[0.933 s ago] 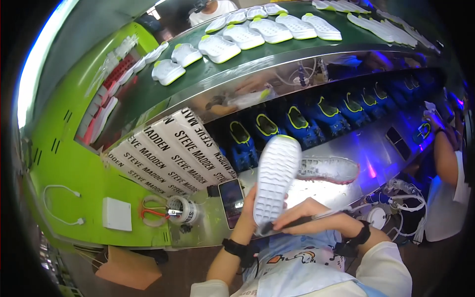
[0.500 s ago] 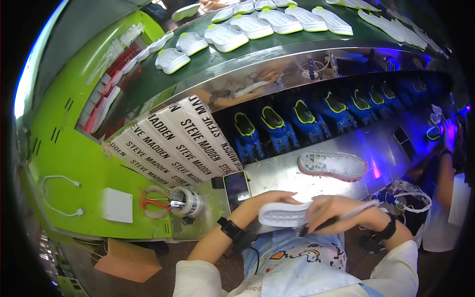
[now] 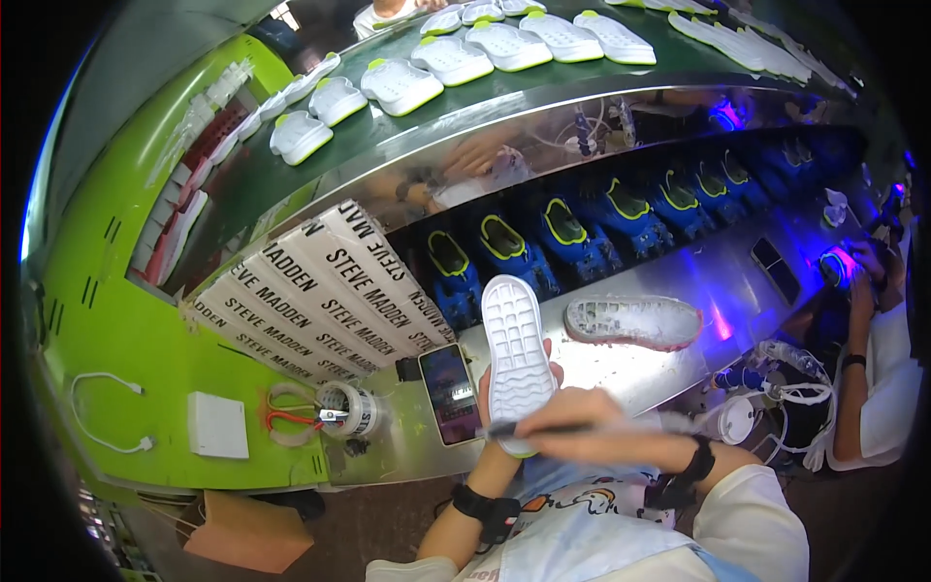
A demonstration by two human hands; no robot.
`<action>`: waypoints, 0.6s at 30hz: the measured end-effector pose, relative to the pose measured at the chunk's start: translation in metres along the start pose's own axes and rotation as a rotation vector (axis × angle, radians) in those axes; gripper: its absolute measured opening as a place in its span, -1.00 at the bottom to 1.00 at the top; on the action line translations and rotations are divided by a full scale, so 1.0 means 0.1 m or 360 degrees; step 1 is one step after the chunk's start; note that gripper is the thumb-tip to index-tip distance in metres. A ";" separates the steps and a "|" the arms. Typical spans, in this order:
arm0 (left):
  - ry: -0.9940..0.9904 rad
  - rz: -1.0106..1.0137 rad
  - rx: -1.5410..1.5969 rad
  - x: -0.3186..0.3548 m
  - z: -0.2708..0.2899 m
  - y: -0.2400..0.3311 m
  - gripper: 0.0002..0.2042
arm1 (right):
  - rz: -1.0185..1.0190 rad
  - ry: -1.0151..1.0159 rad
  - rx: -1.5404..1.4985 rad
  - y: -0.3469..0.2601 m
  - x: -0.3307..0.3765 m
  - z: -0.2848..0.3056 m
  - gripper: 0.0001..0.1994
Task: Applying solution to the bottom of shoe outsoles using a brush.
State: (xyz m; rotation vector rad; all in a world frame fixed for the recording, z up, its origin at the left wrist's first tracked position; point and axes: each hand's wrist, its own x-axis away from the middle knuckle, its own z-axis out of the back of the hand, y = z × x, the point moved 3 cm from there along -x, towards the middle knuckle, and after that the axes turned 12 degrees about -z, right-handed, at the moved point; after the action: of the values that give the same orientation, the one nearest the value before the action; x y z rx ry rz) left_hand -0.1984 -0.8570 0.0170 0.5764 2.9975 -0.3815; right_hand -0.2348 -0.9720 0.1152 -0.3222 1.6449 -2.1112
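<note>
My left hand (image 3: 556,371) is closed round a white shoe sole (image 3: 516,349), gripping it from behind with the ridged tread toward me and the toe end pointing away. My right hand (image 3: 580,427), smeared by motion, crosses the lower end of the sole. In its fingers is a thin, dark-tipped stick-like tool (image 3: 501,430), its tip lying across the sole's heel end; I cannot make out its exact kind. Beyond, on the metal bench, lies another sole, translucent with a reddish edge (image 3: 635,322).
Blue shoes with yellow-green collars (image 3: 504,238) line a dark trough behind. White soles (image 3: 451,60) sit on the green belt. To the left are a printed box (image 3: 325,291), phone (image 3: 448,393), tape roll (image 3: 354,412), scissors (image 3: 291,417) and white block (image 3: 218,425). A co-worker's arm (image 3: 855,378) is at right.
The sole has swung from lying sideways to standing lengthwise, raised in my left hand. My right hand has moved left with the tool, over the sole's lower end. The view has shifted slightly.
</note>
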 end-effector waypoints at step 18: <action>0.0536 0.0754 -0.1011 -0.31 -0.31 0.02 -0.47 | 0.0002 -0.0533 0.0320 -0.26 0.09 0.47 -0.86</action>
State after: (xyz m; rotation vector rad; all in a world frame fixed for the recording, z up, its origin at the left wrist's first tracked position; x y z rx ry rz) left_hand -0.1695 -0.8585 0.0503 1.3050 2.8610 0.7276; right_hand -0.2277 -1.0115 0.1519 -0.5731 1.2327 -2.0660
